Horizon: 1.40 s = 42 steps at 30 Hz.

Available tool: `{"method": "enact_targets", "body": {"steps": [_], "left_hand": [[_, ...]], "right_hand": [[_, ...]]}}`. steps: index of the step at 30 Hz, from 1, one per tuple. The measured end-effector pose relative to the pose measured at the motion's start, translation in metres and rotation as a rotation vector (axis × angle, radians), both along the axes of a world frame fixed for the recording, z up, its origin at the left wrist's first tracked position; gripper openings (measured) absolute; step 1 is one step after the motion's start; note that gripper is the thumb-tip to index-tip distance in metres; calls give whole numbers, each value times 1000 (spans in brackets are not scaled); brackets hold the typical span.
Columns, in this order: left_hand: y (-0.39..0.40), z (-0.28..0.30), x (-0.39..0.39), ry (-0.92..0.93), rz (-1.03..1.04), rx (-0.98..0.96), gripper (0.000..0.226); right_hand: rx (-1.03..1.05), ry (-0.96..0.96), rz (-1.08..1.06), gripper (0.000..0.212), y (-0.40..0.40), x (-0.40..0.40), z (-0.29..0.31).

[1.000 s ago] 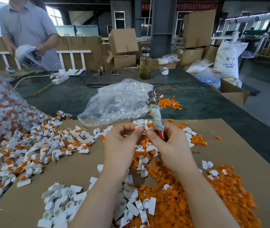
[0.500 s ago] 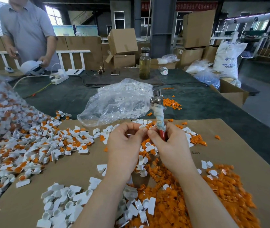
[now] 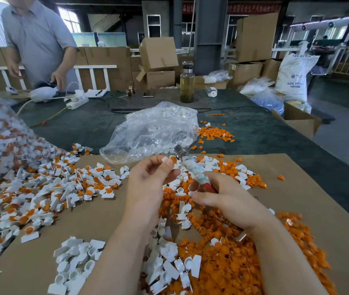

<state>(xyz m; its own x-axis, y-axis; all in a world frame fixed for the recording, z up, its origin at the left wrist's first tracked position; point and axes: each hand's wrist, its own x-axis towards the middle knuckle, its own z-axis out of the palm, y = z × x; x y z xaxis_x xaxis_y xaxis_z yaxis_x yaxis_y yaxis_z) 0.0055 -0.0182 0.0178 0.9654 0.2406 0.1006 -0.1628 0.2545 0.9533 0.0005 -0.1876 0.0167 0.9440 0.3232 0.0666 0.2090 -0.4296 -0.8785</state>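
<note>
Looking down through the head camera, I find the left hand point(image 3: 150, 184) raised over the cardboard sheet point(image 3: 297, 188), thumb and forefinger pinching a small white piece point(image 3: 166, 160) with an orange plug set in it; the piece sits at the very tips of those fingers, at the hand's upper right, well clear of the heaps below; the other fingers curl loosely behind it. The right hand point(image 3: 226, 201) lies just beside, lower and to the right, clenched round the red lower end of a hammer point(image 3: 191, 168); the taped handle runs up and leftward out of the fist, and the metal head stands just right of the pinched piece, very near it; whether the two touch I cannot tell.

Beneath both wrists I see a heap of orange plugs point(image 3: 233, 262) with white bits mixed in; a separate heap of white parts point(image 3: 73, 262) lies by the left forearm; farther left, a wide spread of joined parts point(image 3: 41, 188), white with orange, covers the sheet. Beyond the hands a clear bag point(image 3: 154, 128) holding more white bits slumps at the sheet's far edge; a bottle point(image 3: 187, 84) stands upright farther back on the dark table point(image 3: 265, 135); another person point(image 3: 37, 37) stands at its far left corner.
</note>
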Motion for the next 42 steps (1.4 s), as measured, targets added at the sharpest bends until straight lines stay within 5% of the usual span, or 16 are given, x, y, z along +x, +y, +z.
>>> {"method": "enact_targets", "body": {"steps": [4, 23, 30, 37, 42], "left_hand": [[7, 0, 2, -25, -25, -45, 4], [3, -3, 2, -21, 0, -100, 14], [10, -2, 4, 159, -49, -236, 7], [52, -8, 14, 431, 318, -680, 23], [84, -13, 16, 346, 496, -1006, 39]], "right_hand": [[-44, 53, 70, 38, 2, -3, 3], [-104, 31, 52, 12, 12, 1, -6], [-169, -29, 16, 10, 14, 1, -8], [-231, -121, -242, 11, 7, 7, -12], [-280, -139, -389, 20, 1, 14, -20]]}}
